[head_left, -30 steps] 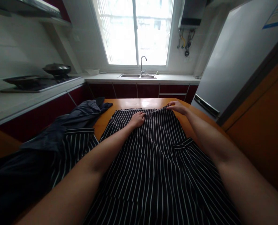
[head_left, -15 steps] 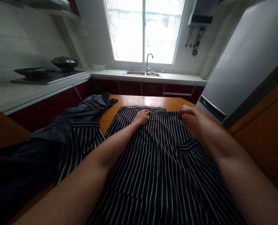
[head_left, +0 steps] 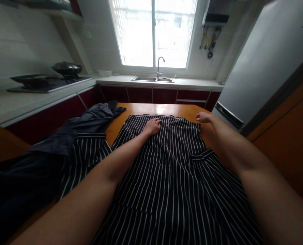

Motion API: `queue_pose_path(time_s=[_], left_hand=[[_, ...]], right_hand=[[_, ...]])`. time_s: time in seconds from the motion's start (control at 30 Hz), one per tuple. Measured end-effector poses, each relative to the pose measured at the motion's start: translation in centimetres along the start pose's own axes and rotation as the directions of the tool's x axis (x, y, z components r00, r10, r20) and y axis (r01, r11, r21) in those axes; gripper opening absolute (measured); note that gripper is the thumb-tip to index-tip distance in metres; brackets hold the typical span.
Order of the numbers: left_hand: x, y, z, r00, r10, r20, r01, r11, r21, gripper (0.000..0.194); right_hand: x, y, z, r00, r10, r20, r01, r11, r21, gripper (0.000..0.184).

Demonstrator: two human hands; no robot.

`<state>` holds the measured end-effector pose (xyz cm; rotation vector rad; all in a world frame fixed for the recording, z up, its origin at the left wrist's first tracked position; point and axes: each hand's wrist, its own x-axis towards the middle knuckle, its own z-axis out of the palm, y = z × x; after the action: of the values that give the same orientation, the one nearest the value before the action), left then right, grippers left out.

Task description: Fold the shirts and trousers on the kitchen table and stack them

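A black shirt with thin white stripes (head_left: 166, 170) lies spread flat on an orange wooden table (head_left: 151, 109). My left hand (head_left: 152, 126) rests on the cloth near its far edge, fingers curled down onto it. At the shirt's far right corner, my right hand (head_left: 203, 117) pinches the hem. Both forearms stretch across the shirt from the near edge.
A dark grey garment (head_left: 90, 119) is heaped on the table's left side, over a striped sleeve (head_left: 90, 146). Beyond the table run red cabinets and a white counter with a sink and tap (head_left: 157, 73) under a window. A stove with a pan (head_left: 65, 68) stands left, a fridge (head_left: 256, 64) right.
My right hand has drawn the far right corner of the shirt outward to the right, flattening the far edge. My left hand has stayed pressed on the cloth.
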<state>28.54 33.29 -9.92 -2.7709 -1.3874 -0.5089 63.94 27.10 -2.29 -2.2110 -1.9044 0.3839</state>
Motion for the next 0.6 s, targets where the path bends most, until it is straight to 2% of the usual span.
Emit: queue_pose_path(time_s=[0.13,0.3,0.47,0.6], left_hand=[[0.0,0.0,0.0,1.0,0.003,-0.004,-0.003,1.0,-0.002,0.047],[0.0,-0.1,0.1,1.0,-0.01,-0.009,0.01,1.0,-0.012,0.046],[-0.2,0.1,0.2,1.0,-0.023,0.0,0.023,0.999,-0.033,0.046],[0.2,0.3,-0.4,0.998,-0.052,0.022,0.053,0.997,-0.055,0.042]], right_hand=[[-0.9,0.9,0.6,0.977,0.133,0.165,-0.14,0.99,0.029,0.011],[-1.1,1.0,0.3,0.941,0.232,0.246,-0.251,0.967,0.048,0.008],[-0.4,-0.5,-0.2,0.928,0.298,0.226,-0.319,0.946,0.061,0.012],[0.0,-1.9,-0.4,0.937,0.343,0.06,-0.346,0.938,0.035,0.016]])
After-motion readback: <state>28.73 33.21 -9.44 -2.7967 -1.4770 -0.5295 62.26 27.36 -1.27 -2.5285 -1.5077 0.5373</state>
